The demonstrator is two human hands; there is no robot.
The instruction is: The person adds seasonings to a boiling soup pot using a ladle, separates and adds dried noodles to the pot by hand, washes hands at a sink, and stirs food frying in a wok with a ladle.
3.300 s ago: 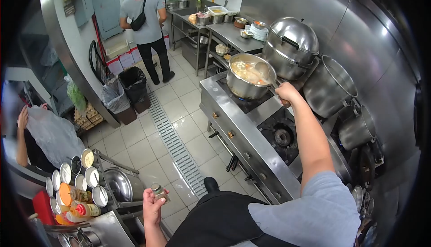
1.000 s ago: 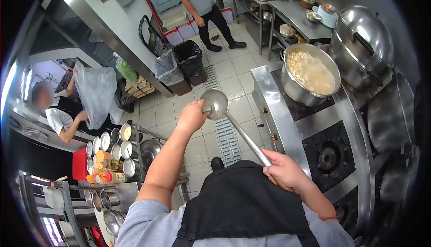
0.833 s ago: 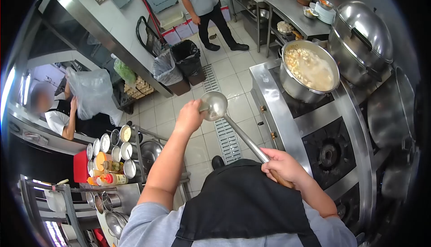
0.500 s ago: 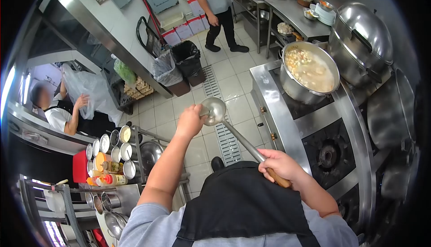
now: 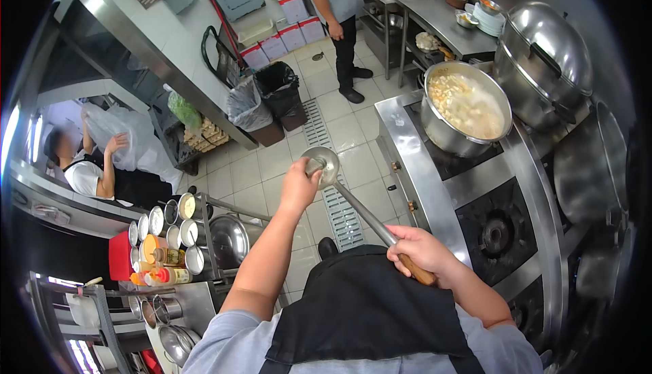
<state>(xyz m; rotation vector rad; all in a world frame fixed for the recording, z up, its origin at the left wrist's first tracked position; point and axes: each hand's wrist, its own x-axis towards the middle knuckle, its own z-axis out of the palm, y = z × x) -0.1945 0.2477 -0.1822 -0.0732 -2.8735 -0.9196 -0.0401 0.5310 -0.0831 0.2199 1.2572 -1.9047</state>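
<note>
A long ladle slants across the space in front of my apron, its metal bowl up and to the left. My right hand is wrapped around its wooden handle near the end. My left hand is closed at the bowl, pinching a small metal piece that overlaps the bowl's left side; I cannot tell what this piece is. The bowl hangs above the tiled floor and its drain grate. To the right, a big pot of chunky, pale, steaming food stands on the stove.
A large domed steamer stands behind the pot. On the left are seasoning containers, squeeze bottles and a steel bowl. Lined bins stand ahead. One person is near the back counter; another handles plastic sheeting.
My left hand has shifted slightly right, with the small metal piece now further over the ladle's bowl. The person at the back has shifted their feet and moved slightly right.
</note>
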